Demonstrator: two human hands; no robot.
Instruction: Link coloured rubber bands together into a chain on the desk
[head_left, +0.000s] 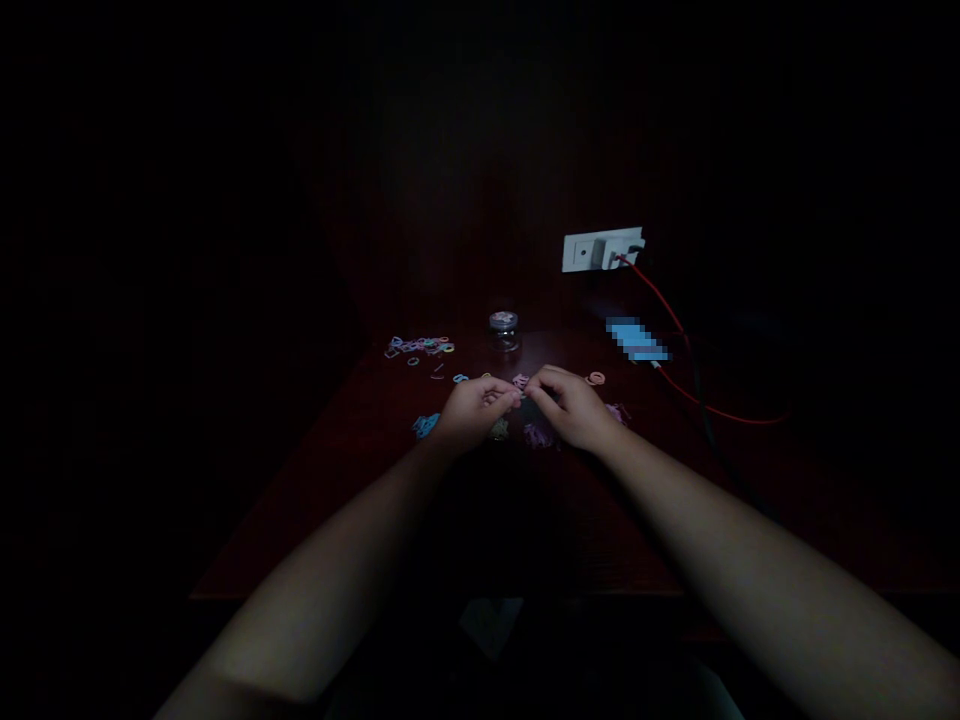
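Note:
My left hand (pixel 478 408) and my right hand (pixel 568 405) meet above the middle of the table, fingertips almost touching. Both pinch with thumb and fingers; whatever is between them is too small and dim to make out. Small elastic hair ties lie around them, sorted by colour. A blue bunch (pixel 425 427) is left of my left hand. Below the fingertips lie a yellowish bunch (pixel 499 430) and a purple bunch (pixel 538 436). Pink hair ties (pixel 520 381) show just behind the fingertips, and an orange hair tie (pixel 596 378) is beyond my right hand.
A mixed pile of coloured hair ties (pixel 421 346) lies at the back left. Near the wall stands a clear lidded jar (pixel 503 333). A red cable (pixel 660 290) runs from the wall socket (pixel 581 252) to a phone-like, blurred device (pixel 636 340). The surroundings are very dark.

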